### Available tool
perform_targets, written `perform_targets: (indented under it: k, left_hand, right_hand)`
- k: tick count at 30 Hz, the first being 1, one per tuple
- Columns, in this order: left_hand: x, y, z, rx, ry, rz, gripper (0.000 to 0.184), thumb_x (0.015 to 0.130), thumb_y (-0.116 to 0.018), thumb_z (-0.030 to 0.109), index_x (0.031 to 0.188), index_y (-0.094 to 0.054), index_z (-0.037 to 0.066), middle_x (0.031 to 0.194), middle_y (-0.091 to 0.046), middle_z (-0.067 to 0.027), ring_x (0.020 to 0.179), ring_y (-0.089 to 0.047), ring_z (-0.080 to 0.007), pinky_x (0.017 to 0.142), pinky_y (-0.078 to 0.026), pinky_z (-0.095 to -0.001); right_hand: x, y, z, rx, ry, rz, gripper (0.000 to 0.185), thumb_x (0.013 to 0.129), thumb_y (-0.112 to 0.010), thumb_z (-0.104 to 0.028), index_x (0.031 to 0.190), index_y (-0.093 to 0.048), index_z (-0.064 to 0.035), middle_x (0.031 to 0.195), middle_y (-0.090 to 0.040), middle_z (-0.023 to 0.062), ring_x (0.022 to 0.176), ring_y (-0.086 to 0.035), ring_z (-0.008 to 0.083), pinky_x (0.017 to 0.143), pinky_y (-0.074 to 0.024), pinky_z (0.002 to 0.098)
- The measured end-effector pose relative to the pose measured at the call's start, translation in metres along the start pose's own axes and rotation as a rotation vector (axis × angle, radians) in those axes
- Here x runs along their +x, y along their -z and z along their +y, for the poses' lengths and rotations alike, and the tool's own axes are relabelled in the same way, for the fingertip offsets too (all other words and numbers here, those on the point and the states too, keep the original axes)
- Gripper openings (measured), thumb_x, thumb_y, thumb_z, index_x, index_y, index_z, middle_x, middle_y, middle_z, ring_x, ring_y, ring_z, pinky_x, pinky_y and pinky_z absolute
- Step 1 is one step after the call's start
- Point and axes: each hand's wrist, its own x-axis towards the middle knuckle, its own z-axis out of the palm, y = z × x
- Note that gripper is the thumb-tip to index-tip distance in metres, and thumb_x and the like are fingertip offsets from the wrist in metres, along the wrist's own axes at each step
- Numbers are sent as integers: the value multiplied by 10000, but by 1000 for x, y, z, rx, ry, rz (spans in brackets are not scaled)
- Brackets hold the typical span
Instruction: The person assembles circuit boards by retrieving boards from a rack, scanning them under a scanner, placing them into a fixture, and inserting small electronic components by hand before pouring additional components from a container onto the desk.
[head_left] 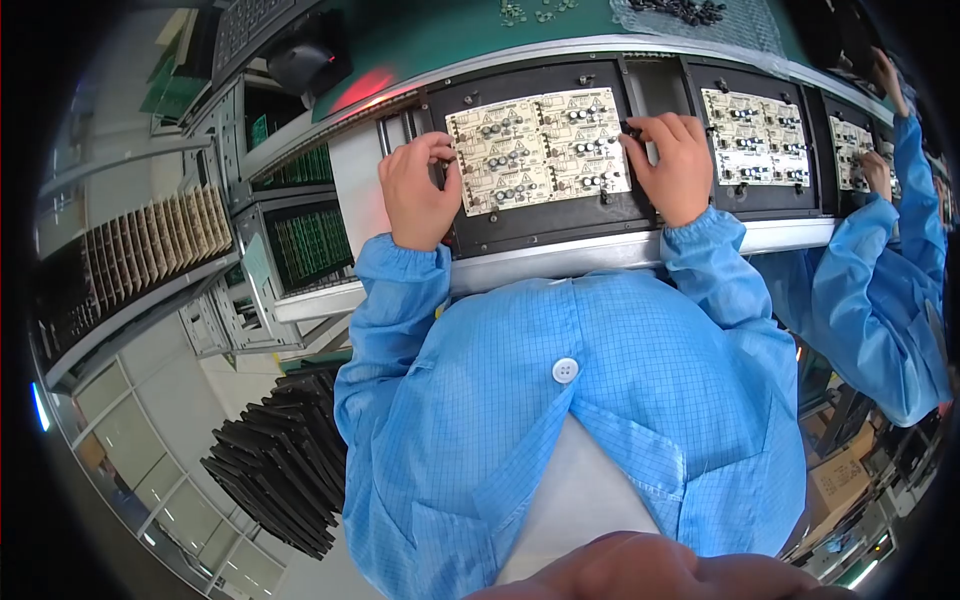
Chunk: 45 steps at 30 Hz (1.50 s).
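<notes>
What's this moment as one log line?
left hand: at black carrier's left side | right hand: at its right side | printed circuit boards: in carrier

Bright, even light. Middle circuit boards (541, 150) cleanly resolved; neighbouring boards (757, 140) partly washed out by glare. Green bench top (450, 38) streaked by a red glow (366, 88). Light strip (40, 406) at far left blown out. Straight edges bowed by fisheye, corners swallowed by black, co-worker's sleeve (850, 258) at right stretched.

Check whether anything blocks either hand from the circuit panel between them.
Nothing visible does: the left hand and right hand are at opposite side edges of the circuit panel on its black frame. A small dark clip sits by the right hand, seemingly no obstacle.
</notes>
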Motion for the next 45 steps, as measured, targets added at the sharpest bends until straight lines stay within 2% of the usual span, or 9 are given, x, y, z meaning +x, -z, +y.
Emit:
perform_targets:
  k: [3, 12, 17, 21, 29, 33, 40, 42, 45]
  left_hand:
    - [25, 0, -2, -272, -27, -12, 393, 848, -730, -12, 1237, -690, 34, 1074, -668, -107, 946, -689, -267, 876, -559, -352]
    - [71, -30, -12, -158, -118, -61, 152, 909, -754, 60, 1054, -800, 74, 952, -683, -72, 844, -687, -237, 757, -559, -342]
    - [71, -20, -20, -343, -53, -207, 114, 892, -766, 67, 995, -815, 65, 1012, -709, -54, 922, -712, -232, 820, -561, -320]
    - [71, -21, -18, -328, -86, -174, 88, 875, -770, 47, 953, -806, 64, 989, -701, -56, 884, -705, -253, 784, -570, -357]
    - [75, -19, -19, -279, -152, -204, 122, 862, -775, 41, 973, -809, 77, 995, -698, -64, 854, -701, -249, 768, -571, -355]
    - [115, -10, -29, -391, -91, -480, 179, 857, -810, 101, 1034, -798, 78, 1012, -710, -58, 799, -696, -206, 733, -578, -345]
    - [192, -103, 1, -23, 36, -218, 230, 850, -843, 241, 1039, -784, 125, 977, -716, -44, 852, -703, -218, 774, -575, -363]
    - [198, -116, -1, 59, 26, -161, 260, 853, -846, 278, 1056, -782, 129, 930, -715, -41, 872, -706, -215, 793, -575, -361]
    - [201, -120, -12, 80, 58, -222, 269, 855, -836, 323, 1062, -776, 162, 931, -704, -38, 884, -709, -256, 796, -569, -395]
  right_hand:
    - [6, -2, 16, 116, 77, -83, 142, 801, -823, -46, 912, -743, -84, 794, -635, 32, 880, -602, 282, 756, -512, 385]
    - [29, 14, 35, 398, 99, -411, 98, 815, -779, -38, 897, -728, -53, 775, -623, 51, 863, -595, 283, 793, -493, 383]
    - [60, -19, 17, 139, 129, -130, 196, 859, -779, -86, 1054, -784, -107, 921, -630, 39, 932, -593, 269, 818, -529, 405]
    - [62, -45, 34, 155, 137, -226, 279, 885, -774, -115, 1164, -773, -126, 1012, -614, 64, 989, -575, 299, 869, -518, 412]
    - [53, -48, 41, 264, 116, -129, 158, 844, -798, -73, 998, -768, -60, 880, -626, 91, 876, -620, 317, 769, -524, 403]
    - [53, -49, 42, 343, 68, -148, 162, 823, -803, -22, 981, -769, -45, 879, -621, 95, 849, -638, 306, 743, -522, 398]
    - [55, -75, 63, 540, 132, -156, 206, 848, -815, -28, 1044, -757, -50, 887, -619, 91, 783, -629, 287, 699, -522, 392]
    - [68, -78, 59, 642, -136, -241, 277, 876, -807, -38, 1139, -731, -77, 893, -632, 81, 759, -631, 295, 688, -539, 387]
    - [105, -94, 63, 386, -32, -74, 251, 945, -756, -146, 1187, -698, -112, 987, -679, 85, 824, -689, 304, 710, -569, 408]
